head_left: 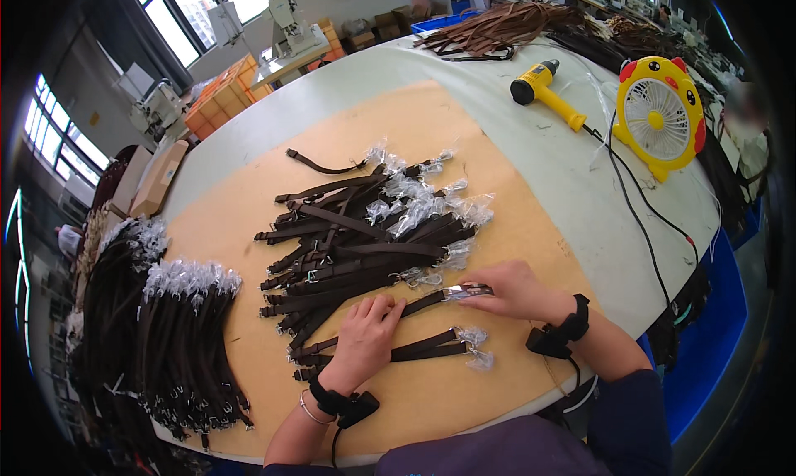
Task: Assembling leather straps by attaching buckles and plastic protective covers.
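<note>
My left hand (363, 337) is closed on a dark brown strap (421, 304), pressing it near the table. In my closed right hand (512, 290) is a pair of small silver snips (467, 292), whose exact kind is hard to make out. Their metal tip meets the strap's right end. Beyond both hands lies a loose pile of similar straps (356, 252) with buckles at the left ends and plastic-wrapped metal clasps (414, 206) at the right. Two more straps (427, 349) with wrapped ends rest nearer me, right of my left hand.
Bundled straps (186, 352) hang over the table's left side. A yellow heat gun (547, 94) and a yellow animal-shaped fan (657, 115), with trailing black cables, stand at the far right. Brown strips (497, 28) are heaped at the back. A blue bin (705, 343) is beside the table.
</note>
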The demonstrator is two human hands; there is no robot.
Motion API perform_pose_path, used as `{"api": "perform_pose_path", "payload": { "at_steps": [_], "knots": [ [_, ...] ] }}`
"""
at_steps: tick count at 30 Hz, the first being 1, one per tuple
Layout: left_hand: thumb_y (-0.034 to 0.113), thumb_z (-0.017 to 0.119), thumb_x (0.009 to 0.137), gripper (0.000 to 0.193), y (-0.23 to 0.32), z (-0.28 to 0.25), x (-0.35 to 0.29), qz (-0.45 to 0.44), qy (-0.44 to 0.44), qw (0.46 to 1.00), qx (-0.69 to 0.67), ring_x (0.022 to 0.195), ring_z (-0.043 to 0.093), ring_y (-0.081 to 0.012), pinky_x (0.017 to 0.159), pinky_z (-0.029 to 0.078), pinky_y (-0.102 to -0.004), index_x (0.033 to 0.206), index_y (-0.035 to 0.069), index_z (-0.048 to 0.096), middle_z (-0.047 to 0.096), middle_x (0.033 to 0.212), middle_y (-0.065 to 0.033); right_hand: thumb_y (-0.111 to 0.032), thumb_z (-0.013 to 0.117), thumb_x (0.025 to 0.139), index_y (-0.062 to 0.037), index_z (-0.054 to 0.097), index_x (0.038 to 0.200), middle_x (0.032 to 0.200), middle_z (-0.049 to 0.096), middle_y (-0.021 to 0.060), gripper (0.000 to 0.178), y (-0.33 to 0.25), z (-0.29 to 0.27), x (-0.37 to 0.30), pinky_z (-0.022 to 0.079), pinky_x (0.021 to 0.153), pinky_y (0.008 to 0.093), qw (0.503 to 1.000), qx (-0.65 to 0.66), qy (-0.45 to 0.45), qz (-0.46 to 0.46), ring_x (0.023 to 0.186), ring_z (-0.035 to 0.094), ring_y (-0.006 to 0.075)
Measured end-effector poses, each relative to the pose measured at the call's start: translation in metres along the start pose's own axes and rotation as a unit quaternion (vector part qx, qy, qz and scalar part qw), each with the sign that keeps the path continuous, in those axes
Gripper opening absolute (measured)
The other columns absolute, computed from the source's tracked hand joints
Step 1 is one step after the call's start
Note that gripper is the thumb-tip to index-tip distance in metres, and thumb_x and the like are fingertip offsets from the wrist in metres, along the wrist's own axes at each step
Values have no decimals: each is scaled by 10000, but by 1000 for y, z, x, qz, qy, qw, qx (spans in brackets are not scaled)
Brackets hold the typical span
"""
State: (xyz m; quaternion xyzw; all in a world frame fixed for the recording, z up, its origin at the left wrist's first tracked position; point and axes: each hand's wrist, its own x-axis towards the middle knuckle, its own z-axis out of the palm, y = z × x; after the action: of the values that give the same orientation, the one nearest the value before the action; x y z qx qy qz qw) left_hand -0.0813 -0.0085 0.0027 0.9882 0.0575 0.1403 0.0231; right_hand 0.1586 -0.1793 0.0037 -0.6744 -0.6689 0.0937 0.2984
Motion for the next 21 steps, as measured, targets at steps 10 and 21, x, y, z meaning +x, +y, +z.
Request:
{"api": "perform_pose_path", "payload": {
  "at_steps": [10, 21],
  "knots": [
    [45, 718, 803, 317, 14, 20, 12, -87, 58, 983, -150, 962, 586, -291, 817, 491, -409, 1118, 76, 694, 606, 1002, -76, -373, 599, 984, -110, 671, 1025, 803, 694, 132, 277, -12, 24, 63, 513, 684, 447, 996, 18, -30, 88, 810, 684, 328],
    [0, 701, 828, 278, 21, 25, 13, -114, 69, 954, -269, 749, 652, -266, 663, 522, -381, 1100, 60, 700, 620, 887, -98, -333, 648, 948, -110, 635, 989, 832, 708, 98, 227, 16, 46, 95, 517, 712, 450, 996, -3, 83, 34, 831, 688, 329]
  ]
}}
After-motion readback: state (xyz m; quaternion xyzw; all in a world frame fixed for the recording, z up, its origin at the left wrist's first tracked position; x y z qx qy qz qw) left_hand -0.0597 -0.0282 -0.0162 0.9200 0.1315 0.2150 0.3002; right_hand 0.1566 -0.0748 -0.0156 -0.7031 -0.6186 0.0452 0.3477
